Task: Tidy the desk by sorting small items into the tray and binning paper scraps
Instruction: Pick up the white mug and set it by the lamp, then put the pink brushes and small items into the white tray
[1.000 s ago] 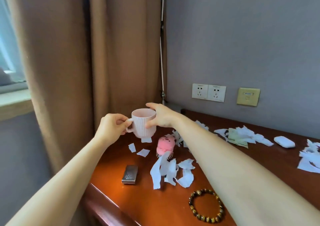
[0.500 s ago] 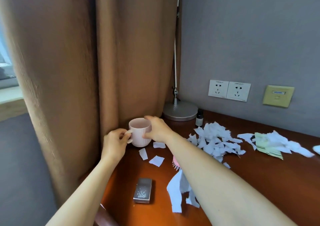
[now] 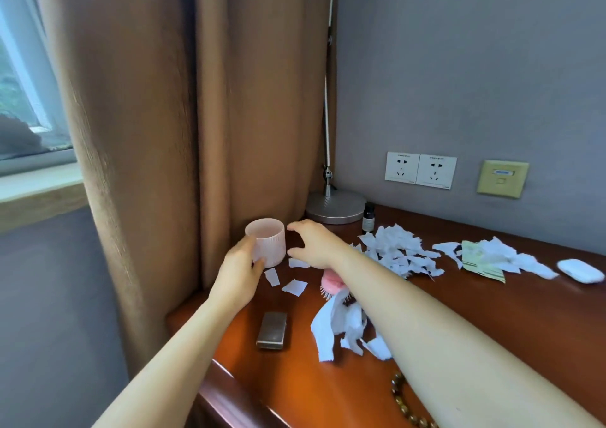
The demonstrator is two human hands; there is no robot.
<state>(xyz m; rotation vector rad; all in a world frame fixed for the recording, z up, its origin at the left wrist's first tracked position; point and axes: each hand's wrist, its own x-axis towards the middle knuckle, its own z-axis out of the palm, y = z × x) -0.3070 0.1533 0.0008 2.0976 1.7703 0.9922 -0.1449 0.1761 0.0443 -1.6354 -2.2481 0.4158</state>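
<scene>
Pink mug point(image 3: 267, 247) upright on desk point(image 3: 295, 378) corner, mouth up, left fingers point(image 3: 246, 243) gripping it, right fingers point(image 3: 296, 225) spread beside it

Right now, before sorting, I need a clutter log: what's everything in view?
Pink ribbed ceramic mug: one, pink, wooden desk's back-left corner.
Torn white paper scraps: many, white, strewn across desk.
Round pink plastic hairbrush: one, pink, mid-desk, partly hidden.
Rectangular silver metal case: one, silver, front-left.
Brown beaded bracelet: one, brown, front edge, partly hidden.
Oval white plastic case: one, white, far right.
Round silver lamp base: one, silver, back corner.
Small dark bottle: one, dark, beside lamp base.
Hands: two; left hand grips mug, right hand open, apart from it.
</scene>
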